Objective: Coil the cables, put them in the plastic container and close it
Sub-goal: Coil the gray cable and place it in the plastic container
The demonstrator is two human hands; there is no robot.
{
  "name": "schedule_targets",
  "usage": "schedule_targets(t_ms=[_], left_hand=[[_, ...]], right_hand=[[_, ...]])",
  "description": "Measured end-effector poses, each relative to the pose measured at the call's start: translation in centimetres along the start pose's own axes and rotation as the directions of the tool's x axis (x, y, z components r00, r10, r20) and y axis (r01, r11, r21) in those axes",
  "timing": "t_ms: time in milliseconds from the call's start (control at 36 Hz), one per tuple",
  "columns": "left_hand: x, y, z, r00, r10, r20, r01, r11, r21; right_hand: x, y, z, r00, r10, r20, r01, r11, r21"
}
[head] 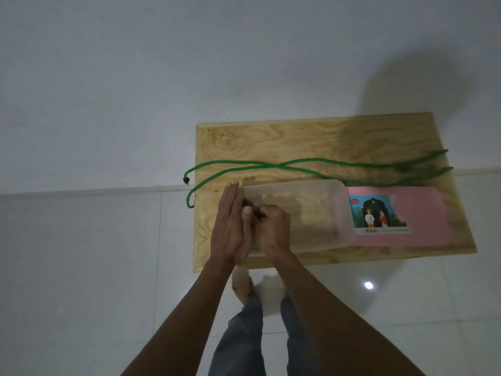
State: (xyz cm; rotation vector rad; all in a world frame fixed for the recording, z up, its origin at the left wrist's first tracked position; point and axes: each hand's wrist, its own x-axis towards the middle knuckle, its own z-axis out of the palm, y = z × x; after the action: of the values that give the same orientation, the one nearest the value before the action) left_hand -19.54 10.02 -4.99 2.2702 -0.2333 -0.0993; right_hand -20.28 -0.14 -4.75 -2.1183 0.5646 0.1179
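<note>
My left hand point(230, 223) is flat w/ straight fingers; right hand point(272, 226) pinches a small dark cable point(248, 203) over the clear box point(311, 213). It could spring loose. Long green cable point(320, 160) lies uncoiled behind, may snag. Pink lid point(423, 213) waits beside the box.

container point(311, 213) on board point(271, 142), cable point(320, 160) behind

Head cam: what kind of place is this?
Probably a room in a home, with a makeshift work spot: glossy white floor tiles, a plain white wall, and a bare plywood board as the tabletop. The person's foot is bare.
</note>
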Motion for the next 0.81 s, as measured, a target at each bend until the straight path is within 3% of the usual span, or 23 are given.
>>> schedule_targets(t_ms=[278, 500, 806], left_hand=[[-0.1, -0.1, 0.0, 0.999, -0.009, -0.033, 0.008, 0.999, -0.040], [-0.1, -0.2, 0.0, 1.000, -0.022, -0.016, 0.021, 0.998, -0.052], [-0.2, -0.3, -0.3, 0.999, -0.035, -0.013, 0.034, 0.997, -0.065]], right_hand=[[0.0, 0.3, -1.5, 0.981, -0.142, 0.133, 0.155, 0.984, -0.090], [-0.1, 0.7, -0.8, 0.989, -0.106, 0.100, 0.123, 0.976, -0.181], [-0.6, -0.1, -1.7, 0.991, -0.103, 0.087, 0.115, 0.983, -0.146]])
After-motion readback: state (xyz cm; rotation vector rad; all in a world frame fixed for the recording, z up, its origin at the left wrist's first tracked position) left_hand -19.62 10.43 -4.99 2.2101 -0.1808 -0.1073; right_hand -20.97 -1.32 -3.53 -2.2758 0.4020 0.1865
